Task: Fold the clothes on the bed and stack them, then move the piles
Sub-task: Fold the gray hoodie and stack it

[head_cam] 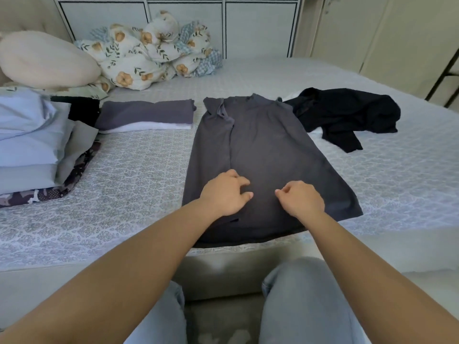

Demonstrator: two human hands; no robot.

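Clothes lie on a bed [139, 175] with a pale patterned cover, seen from above by a person standing at its near edge. A dark grey shirt [268, 155] is spread flat in the middle, its left side folded inward, its hem almost at the near edge of the mattress. Both hands rest on its lower part, close together but not touching: the left hand [227, 193] with loosely curled fingers on the cloth, the right hand [301, 198] with fingers curled, thumb and forefinger nearly meeting; whether it pinches the cloth cannot be told. Open cover lies on either side of the shirt. A crumpled black garment [347, 115] lies at the shirt's far right. A small folded pile [146, 116], grey over white, sits at its far left, and a taller stack [32, 145] of folded clothes stands at the left edge. Pillows [149, 53] lean against the headboard.
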